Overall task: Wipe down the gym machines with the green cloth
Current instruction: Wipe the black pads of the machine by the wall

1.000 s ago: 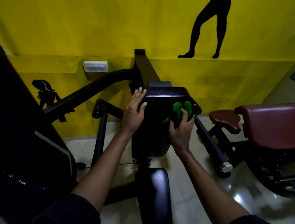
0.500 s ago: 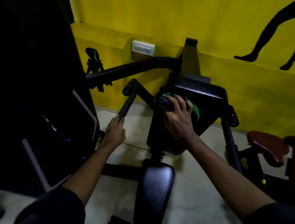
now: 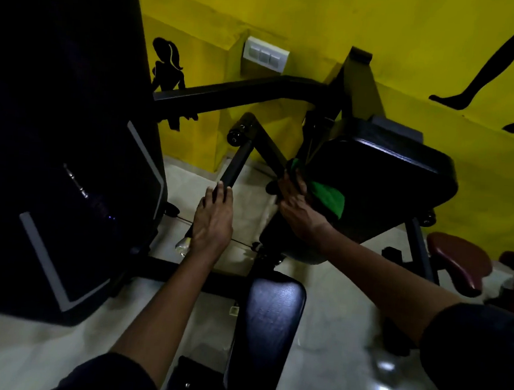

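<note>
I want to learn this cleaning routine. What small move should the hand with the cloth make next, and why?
Probably slide the green cloth up the slanted bar toward its round end. The right hand holds the cloth at the bar's lower end, beside the pad, while the left hand grips the handle.

The head camera is looking forward and steeply down, hovering close above the gym machine [image 3: 383,174], facing the yellow wall [image 3: 325,18].

bright green cloth [image 3: 327,198], black padded vinyl back pad [image 3: 389,171], black vinyl seat [image 3: 271,313], black metal handle bar [image 3: 235,165], black weight-stack cover [image 3: 68,149] with grey angular stripes, yellow painted wall [image 3: 325,15] with black silhouette figures [image 3: 167,67], white switch plate [image 3: 265,55], maroon padded seat [image 3: 456,259], pale glossy floor [image 3: 328,369]
</note>
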The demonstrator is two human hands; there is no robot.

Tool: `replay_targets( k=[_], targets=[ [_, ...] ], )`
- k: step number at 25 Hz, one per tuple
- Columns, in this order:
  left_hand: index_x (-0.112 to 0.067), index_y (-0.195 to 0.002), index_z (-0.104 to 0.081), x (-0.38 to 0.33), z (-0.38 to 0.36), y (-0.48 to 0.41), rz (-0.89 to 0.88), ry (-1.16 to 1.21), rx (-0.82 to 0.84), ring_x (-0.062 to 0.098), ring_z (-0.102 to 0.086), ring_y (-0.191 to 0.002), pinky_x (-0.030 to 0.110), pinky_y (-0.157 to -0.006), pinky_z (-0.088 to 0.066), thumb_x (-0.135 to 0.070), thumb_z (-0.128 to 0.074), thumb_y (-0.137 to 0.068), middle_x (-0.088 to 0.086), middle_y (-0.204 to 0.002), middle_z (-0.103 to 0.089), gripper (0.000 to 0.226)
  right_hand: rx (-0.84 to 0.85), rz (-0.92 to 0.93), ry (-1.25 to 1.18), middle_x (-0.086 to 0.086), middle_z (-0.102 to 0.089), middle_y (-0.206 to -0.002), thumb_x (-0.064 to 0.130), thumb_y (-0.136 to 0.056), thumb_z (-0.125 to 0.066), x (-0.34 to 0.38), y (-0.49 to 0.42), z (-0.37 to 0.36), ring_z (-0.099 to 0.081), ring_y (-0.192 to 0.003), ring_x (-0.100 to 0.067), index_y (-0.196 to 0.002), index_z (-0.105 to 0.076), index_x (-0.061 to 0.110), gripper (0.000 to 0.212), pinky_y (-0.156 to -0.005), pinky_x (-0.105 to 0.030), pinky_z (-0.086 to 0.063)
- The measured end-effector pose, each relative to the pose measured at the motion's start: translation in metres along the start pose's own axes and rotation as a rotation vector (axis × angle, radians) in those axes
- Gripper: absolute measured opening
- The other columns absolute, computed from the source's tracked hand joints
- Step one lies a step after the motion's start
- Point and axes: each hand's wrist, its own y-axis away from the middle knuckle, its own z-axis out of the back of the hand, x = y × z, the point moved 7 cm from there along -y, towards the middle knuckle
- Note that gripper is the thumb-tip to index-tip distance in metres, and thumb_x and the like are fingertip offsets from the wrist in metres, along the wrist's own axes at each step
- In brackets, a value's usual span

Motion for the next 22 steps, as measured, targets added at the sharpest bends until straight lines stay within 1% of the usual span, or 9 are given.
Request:
replay_targets(
  k=[2,5,8,10,13,14,16,18,22],
  targets=[
    [-0.008,-0.157,-0.009,0.000,0.000,0.002,-0.002,-0.011,0.006,0.033,-0.018,-0.149,0.040,-0.118,-0.028,-0.009,-0.051,-0.091,0.016,-0.165,-0.008,0.078,0.122,-0.010,0.032,-0.026,-0.038,-0.152,0.017,-0.096,-0.043,0.011,-0.012,-0.005,-0.022,-0.148,-0.045,-0.136,-0.056,0.002,0.044,-0.115,-0.064,0.015],
    [-0.008,-0.157,-0.007,0.002,0.001,0.002,0.007,0.058,0.006,0.032,-0.018,-0.150,0.039,-0.119,-0.027,-0.008,-0.050,-0.090,0.014,-0.165,-0.008,0.080,0.233,-0.005,0.081,-0.022,-0.033,-0.153,0.027,-0.102,-0.039,0.011,-0.022,-0.002,-0.023,-0.146,-0.043,-0.147,-0.045,0.009,0.049,-0.120,-0.059,-0.006],
    [-0.007,-0.158,-0.002,0.004,0.003,-0.003,0.037,0.137,0.004,0.029,-0.017,-0.151,0.036,-0.118,-0.028,-0.007,-0.052,-0.092,0.012,-0.166,-0.005,0.082,0.277,0.003,0.181,-0.017,-0.048,-0.141,0.032,-0.101,-0.043,0.007,-0.037,-0.007,-0.041,-0.132,-0.043,-0.139,-0.056,0.016,0.043,-0.114,-0.061,-0.022],
    [-0.006,-0.157,0.001,0.005,0.002,-0.003,0.038,0.122,0.012,0.029,-0.016,-0.151,0.036,-0.118,-0.028,-0.006,-0.053,-0.092,0.012,-0.166,0.000,0.084,0.366,0.083,0.283,-0.021,-0.055,-0.132,0.035,-0.100,-0.046,0.022,-0.050,-0.018,-0.047,-0.123,-0.046,-0.131,-0.061,0.016,0.040,-0.107,-0.067,-0.030],
    [-0.006,-0.157,0.001,0.005,0.000,0.002,0.029,0.067,0.007,0.033,-0.020,-0.149,0.037,-0.117,-0.031,-0.007,-0.053,-0.093,0.018,-0.165,0.002,0.084,0.454,0.133,0.286,-0.024,-0.053,-0.134,0.035,-0.101,-0.043,0.054,-0.055,-0.041,-0.047,-0.124,-0.046,-0.136,-0.058,0.012,0.044,-0.107,-0.068,-0.028],
    [-0.008,-0.158,0.000,0.005,0.000,0.002,0.046,0.061,0.017,0.035,-0.025,-0.146,0.038,-0.113,-0.036,-0.007,-0.052,-0.093,0.021,-0.164,0.002,0.083,0.448,0.115,0.263,-0.024,-0.050,-0.138,0.036,-0.102,-0.039,0.056,-0.054,-0.043,-0.045,-0.128,-0.046,-0.140,-0.055,0.010,0.048,-0.110,-0.066,-0.025],
    [-0.015,-0.158,0.000,0.009,0.005,-0.003,0.089,0.074,0.063,0.036,-0.042,-0.132,0.037,-0.092,-0.047,-0.007,-0.053,-0.093,0.025,-0.163,0.001,0.084,0.417,0.100,0.129,-0.023,-0.040,-0.147,0.042,-0.101,-0.039,0.055,-0.048,-0.045,-0.034,-0.137,-0.047,-0.147,-0.046,0.009,0.056,-0.117,-0.062,-0.019],
    [-0.023,-0.159,0.004,0.011,0.008,-0.008,0.105,0.084,0.135,0.034,-0.051,-0.121,0.035,-0.075,-0.044,-0.007,-0.052,-0.094,0.024,-0.163,-0.002,0.086,0.391,0.117,-0.026,-0.021,-0.033,-0.153,0.045,-0.098,-0.046,0.053,-0.044,-0.045,-0.026,-0.142,-0.045,-0.149,-0.043,0.013,0.061,-0.120,-0.059,-0.015],
    [-0.023,-0.158,0.004,0.014,0.007,-0.009,0.047,0.033,0.102,0.032,-0.060,-0.105,0.035,-0.065,-0.038,-0.008,-0.050,-0.094,0.024,-0.154,-0.024,0.086,0.378,0.155,0.154,-0.021,-0.046,-0.145,0.037,-0.100,-0.046,0.060,-0.058,-0.043,-0.042,-0.132,-0.047,-0.140,-0.053,0.012,0.048,-0.112,-0.062,-0.030]
  ],
)
